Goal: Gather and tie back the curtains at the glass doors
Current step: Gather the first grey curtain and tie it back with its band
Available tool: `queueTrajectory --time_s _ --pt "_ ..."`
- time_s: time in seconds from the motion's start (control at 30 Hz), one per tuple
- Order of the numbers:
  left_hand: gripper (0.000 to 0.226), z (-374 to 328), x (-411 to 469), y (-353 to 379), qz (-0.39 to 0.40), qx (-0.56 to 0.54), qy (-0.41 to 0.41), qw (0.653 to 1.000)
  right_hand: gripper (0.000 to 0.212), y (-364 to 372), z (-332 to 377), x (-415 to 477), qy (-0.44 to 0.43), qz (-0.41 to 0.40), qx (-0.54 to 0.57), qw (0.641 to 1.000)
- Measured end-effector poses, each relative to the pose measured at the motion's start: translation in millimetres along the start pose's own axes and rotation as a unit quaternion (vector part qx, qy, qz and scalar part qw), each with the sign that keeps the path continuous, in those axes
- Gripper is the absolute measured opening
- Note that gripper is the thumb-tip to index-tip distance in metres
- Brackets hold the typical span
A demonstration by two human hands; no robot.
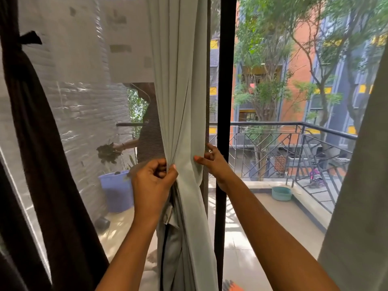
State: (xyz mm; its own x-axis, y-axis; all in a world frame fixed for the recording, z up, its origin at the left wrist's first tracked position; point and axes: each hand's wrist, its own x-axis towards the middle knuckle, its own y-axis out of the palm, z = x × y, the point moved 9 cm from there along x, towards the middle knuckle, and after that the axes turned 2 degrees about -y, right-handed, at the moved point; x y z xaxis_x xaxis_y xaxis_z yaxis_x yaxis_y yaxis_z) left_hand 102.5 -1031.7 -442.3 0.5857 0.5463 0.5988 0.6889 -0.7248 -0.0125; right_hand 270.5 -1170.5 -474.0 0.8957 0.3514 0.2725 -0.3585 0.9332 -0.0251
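Centrally, pale curtain (180, 101), hanging bunched just left of the black door frame (225, 80). Left hand (153, 181): fingers clenched round the gathered folds on its left side. Right hand (212, 162): thumb and curled fingers pinching its right edge. Dark curtain (42, 143) at far left, bound by a dark tie (27, 38). Beyond the glass: balcony railing (273, 124), blue bucket (117, 192), teal basin (281, 193).

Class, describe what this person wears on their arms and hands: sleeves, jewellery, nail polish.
No sleeves show; both forearms are bare. The right hand wears a ring on one finger and has an orange-pink painted thumbnail. The left hand shows no ring, watch or bracelet.
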Motion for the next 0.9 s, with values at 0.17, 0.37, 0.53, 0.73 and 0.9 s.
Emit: queueTrajectory --time_s 0.17,0.37,0.53,0.73,0.9 --pt "0.011 10 6 -21 -0.054 0.026 0.001 0.998 0.012 -32 10 -20 -0.118 -0.144 -0.073 0.980" --pt "0.008 0 -8 -13 -0.064 0.022 0.006 0.998 0.012 -36 41 -96 -0.235 -0.266 -0.152 0.923" --pt "0.017 -12 -23 2 -0.055 -0.005 0.013 0.998 0.023 -39 56 -121 -0.240 -0.281 -0.146 0.918" --pt "0.024 -29 -38 23 -0.017 -0.068 0.006 0.997 0.023 -16 75 -144 -0.313 -0.251 -0.215 0.891" --pt "0.015 -29 -42 32 -0.007 -0.092 -0.007 0.996 0.025 -13 74 -150 -0.309 -0.208 -0.192 0.908"
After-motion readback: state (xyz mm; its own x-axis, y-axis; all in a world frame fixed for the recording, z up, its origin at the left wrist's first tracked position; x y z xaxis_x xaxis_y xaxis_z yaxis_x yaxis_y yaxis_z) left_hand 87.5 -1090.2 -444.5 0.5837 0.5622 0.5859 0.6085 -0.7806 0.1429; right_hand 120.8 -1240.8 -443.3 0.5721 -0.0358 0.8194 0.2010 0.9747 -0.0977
